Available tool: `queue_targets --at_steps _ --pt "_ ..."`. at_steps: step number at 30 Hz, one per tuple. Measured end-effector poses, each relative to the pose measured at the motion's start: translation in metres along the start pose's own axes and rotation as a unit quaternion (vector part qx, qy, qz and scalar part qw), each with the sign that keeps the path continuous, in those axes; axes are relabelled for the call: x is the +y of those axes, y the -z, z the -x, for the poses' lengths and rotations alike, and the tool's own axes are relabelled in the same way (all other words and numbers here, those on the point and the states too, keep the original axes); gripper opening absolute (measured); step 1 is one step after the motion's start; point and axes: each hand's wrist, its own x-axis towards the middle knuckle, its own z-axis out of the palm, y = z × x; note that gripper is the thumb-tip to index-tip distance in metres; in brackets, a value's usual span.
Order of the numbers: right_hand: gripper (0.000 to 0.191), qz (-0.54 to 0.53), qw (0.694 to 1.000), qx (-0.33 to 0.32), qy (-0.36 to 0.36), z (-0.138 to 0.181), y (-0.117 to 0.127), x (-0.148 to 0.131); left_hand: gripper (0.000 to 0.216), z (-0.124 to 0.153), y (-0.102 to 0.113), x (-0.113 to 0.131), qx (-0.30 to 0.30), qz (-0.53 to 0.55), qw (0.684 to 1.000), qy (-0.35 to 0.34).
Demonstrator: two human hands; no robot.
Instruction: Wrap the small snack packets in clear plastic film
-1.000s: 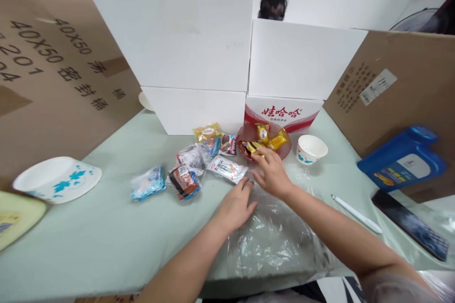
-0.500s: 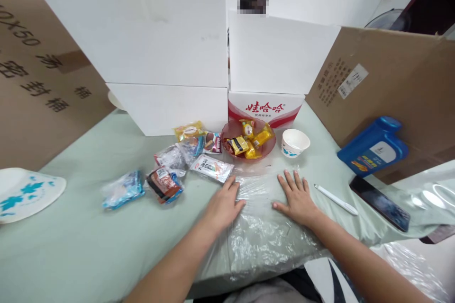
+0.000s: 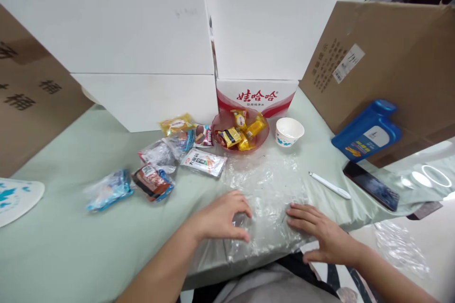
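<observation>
Clear plastic sheet (image 3: 268, 194), long axis fore-aft, R hand (image 3: 327, 236) at edge.

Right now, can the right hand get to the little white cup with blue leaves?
Probably yes: the right hand looks open, and only low clear plastic and tablecloth lie between it and the cup.
</observation>
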Motion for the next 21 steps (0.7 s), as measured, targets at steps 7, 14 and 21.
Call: queue_targets --at_steps 7,14,21 --pt "0.023 0.006 0.997 0.077 -0.024 0.019 -0.010 0.011 0.065 0.004 -0.019 0.001 -0.070 -0.115 0.991 0.005" --pt "0.026 -0.107 0.973 0.180 -0.099 0.015 0.018 0.011 0.014 0.005 -0.013 0.009 -0.070 0.024 0.997 -0.008" --pt "0.035 -0.176 0.932 0.222 -0.224 -0.022 0.025 0.018 0.027 -0.001 -0.002 -0.009 0.063 0.362 0.921 0.126"
